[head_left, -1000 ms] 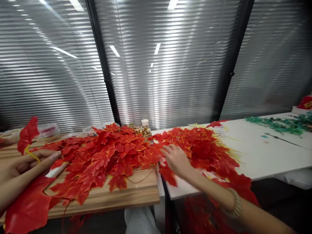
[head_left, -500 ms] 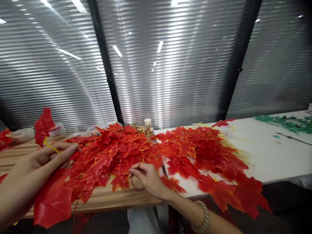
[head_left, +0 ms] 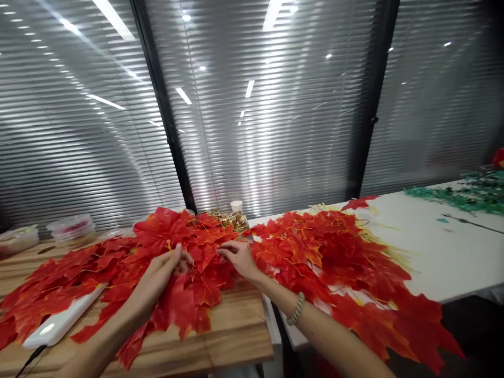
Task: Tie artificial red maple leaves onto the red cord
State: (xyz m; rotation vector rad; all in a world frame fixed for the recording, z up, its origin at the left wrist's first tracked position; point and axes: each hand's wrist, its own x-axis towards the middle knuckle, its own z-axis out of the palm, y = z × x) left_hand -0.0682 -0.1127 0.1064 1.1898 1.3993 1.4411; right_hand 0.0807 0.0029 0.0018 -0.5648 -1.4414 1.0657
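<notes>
Over the wood-grain table (head_left: 236, 320), my left hand (head_left: 170, 265) is curled closed on red leaves (head_left: 162, 230); right hand (head_left: 239, 258) angled in, fingers (head_left: 228, 245) bent, can't tell if gripping. Leaf heap (head_left: 342, 249) spans onto white table (head_left: 429, 252); blinds (head_left: 271, 131) behind.

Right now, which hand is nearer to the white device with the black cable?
Left. The left hand is to the right of the white device and beyond it, among red leaves; the right hand is farther right, also at the leaves.
</notes>
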